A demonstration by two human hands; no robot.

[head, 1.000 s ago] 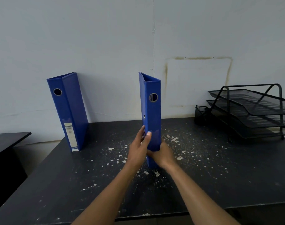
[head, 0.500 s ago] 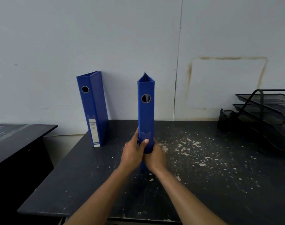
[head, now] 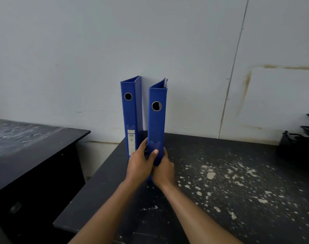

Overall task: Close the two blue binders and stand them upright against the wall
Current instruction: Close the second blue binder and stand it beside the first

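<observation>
Two closed blue binders stand upright on the black table (head: pixel 220 199). The first binder (head: pixel 131 111), with a white spine label, rests against the wall at the table's back left corner. Just to its right and nearer to me is the second binder (head: pixel 157 124), spine towards me, a little paper showing at its top. My left hand (head: pixel 140 163) grips the lower left side of the second binder, thumb across the spine. My right hand (head: pixel 163 169) grips its lower right side. Its bottom edge is hidden behind my hands.
A lower black desk (head: pixel 27 143) stands to the left, separated from the table by a gap. Black mesh paper trays (head: pixel 308 131) sit at the far right by the wall. White paint flecks cover the table's right half.
I have carried the second binder left and towards the wall, so it now stands right beside the first one. My view has turned left; the trays have slid to the frame's edge.
</observation>
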